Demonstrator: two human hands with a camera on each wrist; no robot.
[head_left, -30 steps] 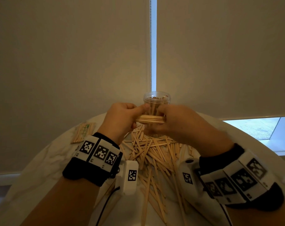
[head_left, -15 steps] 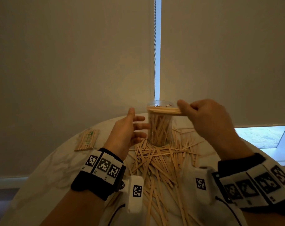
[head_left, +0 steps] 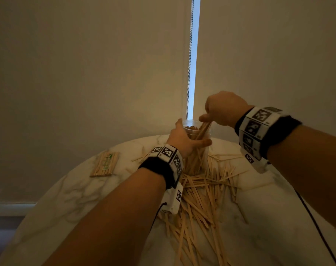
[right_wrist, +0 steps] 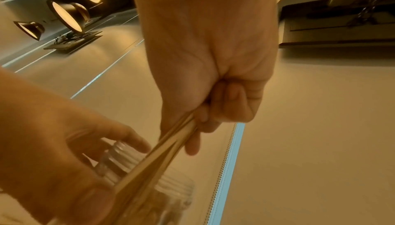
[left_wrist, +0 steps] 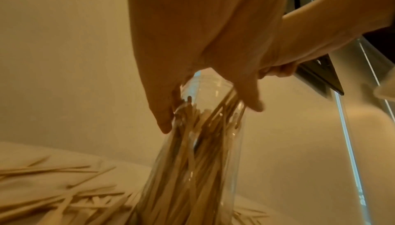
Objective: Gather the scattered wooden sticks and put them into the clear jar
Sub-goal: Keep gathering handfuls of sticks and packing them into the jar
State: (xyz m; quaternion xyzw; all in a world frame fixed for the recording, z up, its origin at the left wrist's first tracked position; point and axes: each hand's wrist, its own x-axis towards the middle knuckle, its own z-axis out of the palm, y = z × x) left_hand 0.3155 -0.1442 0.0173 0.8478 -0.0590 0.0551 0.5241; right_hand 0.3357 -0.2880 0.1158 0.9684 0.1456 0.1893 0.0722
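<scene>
The clear jar (head_left: 194, 162) stands upright at the far side of the round marble table (head_left: 67, 189), holding many wooden sticks. My left hand (head_left: 184, 139) wraps its fingers and thumb around the jar's upper wall (left_wrist: 215, 93). My right hand (head_left: 220, 112) sits above the jar's mouth and pinches a bundle of sticks (head_left: 203, 129) that slants down into the opening; the same bundle (right_wrist: 162, 151) shows in the right wrist view, entering the jar's threaded neck (right_wrist: 169, 183). A loose pile of sticks (head_left: 199, 196) covers the table in front of the jar.
A flat pack of sticks (head_left: 104, 164) lies on the table's left side. A closed roller blind (head_left: 86, 73) hangs right behind the table, with a bright gap and bead chain (head_left: 189, 64). A black cable (head_left: 316, 227) runs across the table's right side.
My left hand has moved from beside the jar to grip it. My right hand has risen and tipped the bundle from lying flat over the mouth to pointing down into the jar.
</scene>
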